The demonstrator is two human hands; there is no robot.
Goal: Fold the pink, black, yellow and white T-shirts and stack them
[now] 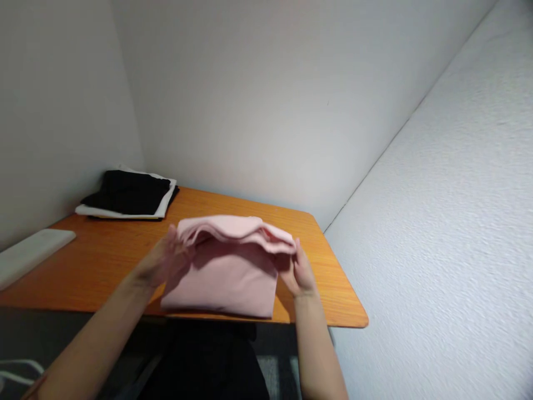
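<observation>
A folded pink cloth garment (227, 283) lies near the front edge of the wooden table (333, 278). Its far part is lifted in a wavy, layered fold that stands above the flat part and casts a shadow on it. My left hand (166, 258) grips the left end of this raised fold, its fingers slightly blurred. At the right end, my right hand (297, 269) pinches the fold with the thumb at the corner, the other fingers partly under the cloth. What kind of garment it is cannot be made out.
Black and white folded cloths (129, 191) are stacked at the table's back left. A white flat object (35, 255) sits along the left edge. Pale walls (250, 100) close in behind and on both sides.
</observation>
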